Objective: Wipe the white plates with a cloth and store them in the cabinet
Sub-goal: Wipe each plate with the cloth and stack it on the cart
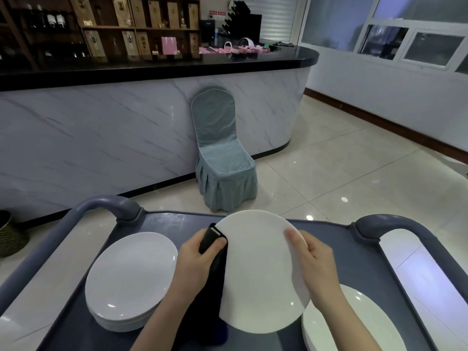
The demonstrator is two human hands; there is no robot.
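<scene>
A white plate is held tilted above the grey cart top. My right hand grips the plate's right rim, thumb on its face. My left hand holds a black cloth against the plate's left edge; the cloth hangs down below the hand. A stack of white plates sits on the cart at the left. Another white plate or stack lies at the lower right, partly hidden by my right arm.
The cart has raised grey handles at left and right. A blue-covered chair stands ahead against a marble-faced bar counter. A tiled floor spreads to the right. A dark woven basket sits at the far left.
</scene>
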